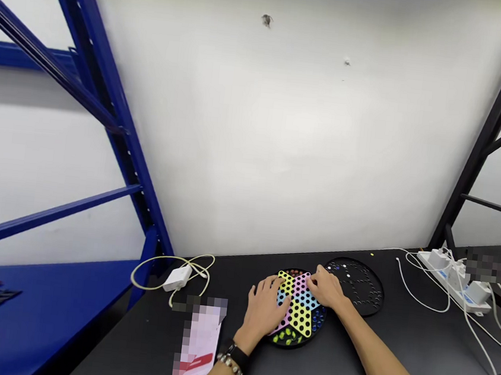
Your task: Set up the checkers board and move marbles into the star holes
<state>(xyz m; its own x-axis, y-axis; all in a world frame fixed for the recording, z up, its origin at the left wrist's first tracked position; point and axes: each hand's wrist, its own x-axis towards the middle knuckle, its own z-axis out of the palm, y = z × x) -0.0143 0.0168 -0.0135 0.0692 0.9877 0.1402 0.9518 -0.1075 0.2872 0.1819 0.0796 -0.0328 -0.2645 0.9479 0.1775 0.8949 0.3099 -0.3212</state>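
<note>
A round Chinese checkers board (302, 318) lies on the black table, its star of yellow, pink and blue areas full of holes. Green-yellow marbles (287, 336) fill its near pocket, blue marbles (318, 318) the right one, and reddish marbles (296, 272) the far one. My left hand (264, 308) rests over the board's left side with fingers spread, hiding that part. At the upper right edge, by a pink area, my right hand (326, 288) has its fingers curled together; whatever they may hold is hidden.
Behind my right hand lies a round black tray (373, 278) with a few small white and blue pieces. A white charger with cable (177, 277) and a pink-white flat item (200, 343) are at left. A power strip (455, 280) with trailing cables stands right. A wall borders the back.
</note>
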